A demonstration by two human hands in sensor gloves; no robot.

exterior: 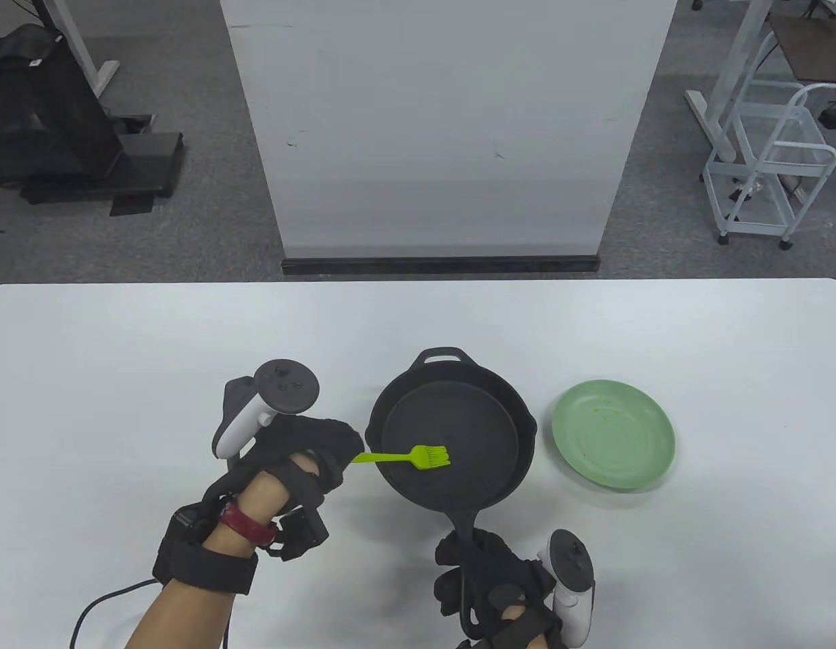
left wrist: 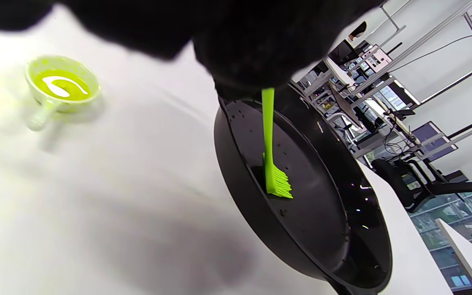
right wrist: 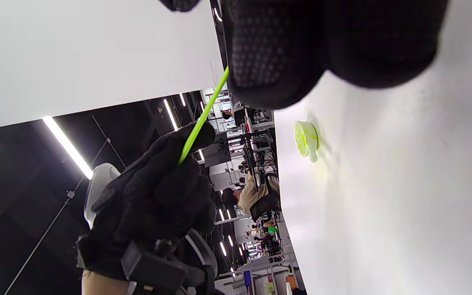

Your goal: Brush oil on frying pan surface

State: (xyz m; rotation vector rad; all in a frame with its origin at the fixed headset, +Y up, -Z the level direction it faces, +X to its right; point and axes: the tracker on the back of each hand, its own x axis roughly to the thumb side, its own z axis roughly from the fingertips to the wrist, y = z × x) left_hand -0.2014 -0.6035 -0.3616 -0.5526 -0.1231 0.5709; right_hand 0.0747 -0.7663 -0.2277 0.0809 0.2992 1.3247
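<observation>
A black cast-iron frying pan (exterior: 458,412) sits on the white table near the middle. My left hand (exterior: 336,449) pinches the handle of a green silicone brush (exterior: 418,457), and the bristles rest on the pan's inner surface. The left wrist view shows the brush (left wrist: 275,180) lying down into the pan (left wrist: 326,221). My right hand (exterior: 478,574) grips the pan's long handle (exterior: 463,524) at the near side. In the right wrist view my gloved left hand (right wrist: 158,196) holds the brush handle (right wrist: 203,116).
A green plate (exterior: 613,434) lies right of the pan. A small green handled cup of yellow oil (left wrist: 62,88) stands on the table left of the pan; it also shows in the right wrist view (right wrist: 306,139). It is hidden in the table view.
</observation>
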